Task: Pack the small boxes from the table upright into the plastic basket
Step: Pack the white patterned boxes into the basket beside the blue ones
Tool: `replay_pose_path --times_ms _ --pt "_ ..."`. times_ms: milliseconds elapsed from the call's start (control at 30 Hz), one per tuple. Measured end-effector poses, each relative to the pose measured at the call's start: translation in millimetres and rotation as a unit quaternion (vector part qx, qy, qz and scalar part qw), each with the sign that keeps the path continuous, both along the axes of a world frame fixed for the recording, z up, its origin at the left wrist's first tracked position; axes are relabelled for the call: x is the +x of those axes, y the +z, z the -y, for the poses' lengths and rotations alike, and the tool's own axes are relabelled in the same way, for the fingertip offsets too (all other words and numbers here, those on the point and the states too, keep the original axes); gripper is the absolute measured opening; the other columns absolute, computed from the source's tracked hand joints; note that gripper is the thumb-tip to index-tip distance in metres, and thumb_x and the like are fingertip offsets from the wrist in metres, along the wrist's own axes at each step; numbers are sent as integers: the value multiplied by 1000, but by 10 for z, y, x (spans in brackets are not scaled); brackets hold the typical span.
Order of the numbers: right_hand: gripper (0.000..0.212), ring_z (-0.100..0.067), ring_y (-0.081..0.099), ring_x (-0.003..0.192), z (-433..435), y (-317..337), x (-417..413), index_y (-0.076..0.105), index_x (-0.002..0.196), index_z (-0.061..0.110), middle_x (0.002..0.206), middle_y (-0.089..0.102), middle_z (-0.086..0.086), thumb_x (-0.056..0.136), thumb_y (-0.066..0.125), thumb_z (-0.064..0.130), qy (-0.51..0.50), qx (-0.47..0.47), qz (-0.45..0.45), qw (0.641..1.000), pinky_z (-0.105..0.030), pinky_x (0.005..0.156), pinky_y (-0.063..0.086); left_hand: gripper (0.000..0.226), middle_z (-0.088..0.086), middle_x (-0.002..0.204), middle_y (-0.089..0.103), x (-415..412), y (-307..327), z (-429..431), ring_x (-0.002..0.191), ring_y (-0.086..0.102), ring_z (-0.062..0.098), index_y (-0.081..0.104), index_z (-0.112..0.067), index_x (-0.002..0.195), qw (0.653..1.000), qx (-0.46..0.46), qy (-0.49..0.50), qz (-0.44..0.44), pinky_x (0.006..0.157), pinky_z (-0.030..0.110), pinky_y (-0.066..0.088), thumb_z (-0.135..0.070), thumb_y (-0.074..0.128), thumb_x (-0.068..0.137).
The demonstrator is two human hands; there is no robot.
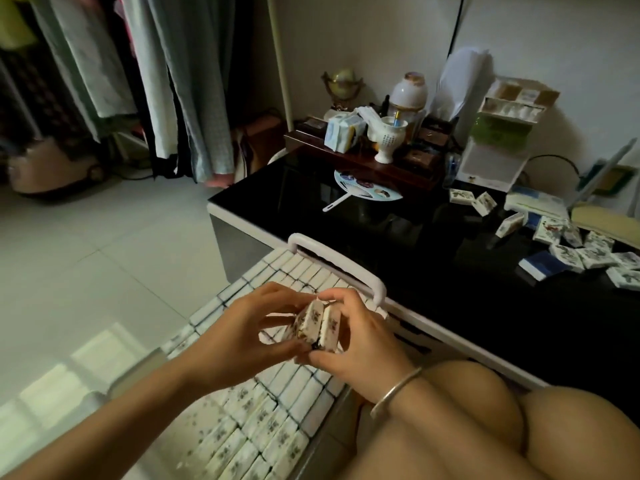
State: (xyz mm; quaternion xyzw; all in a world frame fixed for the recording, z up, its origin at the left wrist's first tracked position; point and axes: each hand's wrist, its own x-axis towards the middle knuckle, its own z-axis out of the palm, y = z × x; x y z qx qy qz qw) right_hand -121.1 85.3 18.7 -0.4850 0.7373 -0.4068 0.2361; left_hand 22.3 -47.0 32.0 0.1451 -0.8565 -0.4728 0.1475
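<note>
Both hands hold a small bunch of white flower-printed boxes (317, 323) just above the plastic basket (337, 259). My left hand (242, 327) grips the bunch from the left, my right hand (356, 337) from the right, fingers curled over the top. The white basket stands on the floor below, filled with several rows of the same boxes standing upright (249, 414). More of these boxes lie scattered on the black table (398, 244) at the right (585, 247).
A round hand fan (367, 190) lies on the table. A wooden tray with a cup, a vase and packets stands at the back (381, 143). Cartons and books crowd the far right. My knees are at the lower right. Clothes hang at the left over a tiled floor.
</note>
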Motion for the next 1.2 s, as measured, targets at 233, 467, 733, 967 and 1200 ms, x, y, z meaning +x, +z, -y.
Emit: replay_pose_path --times_ms 233,467,733,967,1200 --pt "59 7 63 88 214 -221 620 47 113 37 105 62 19 68 84 33 16 42 129 991 -20 78 55 48 -12 123 56 689 -127 243 117 56 6 60 -30 123 998 11 25 59 95 24 52 -32 77 78" --pt "57 2 60 97 210 -444 1044 49 110 34 109 64 14 65 81 48 30 124 122 984 -25 89 53 44 -26 107 57 1154 -211 374 91 58 0 56 -43 115 961 -184 22 205 71 15 49 -45 73 75" --pt "59 -15 46 102 407 -775 1446 52 100 27 110 41 8 54 77 54 -28 120 -259 958 -27 81 45 48 -16 113 65 1135 -342 391 78 54 -4 49 -36 124 918 -172 2 357 67 11 45 -18 63 82" --pt "61 -17 46 105 453 -972 1542 53 91 30 115 49 5 41 85 48 -110 116 -303 939 -31 80 49 40 -4 114 71 950 -528 482 77 61 8 58 -16 120 898 -35 -7 439 69 13 50 -15 70 82" --pt "77 -18 46 104 423 -1010 1491 47 103 32 118 46 5 37 83 49 -79 115 -304 942 -31 80 46 32 10 89 77 767 -607 564 76 74 16 74 -5 102 859 165 38 483 76 23 59 -24 81 77"
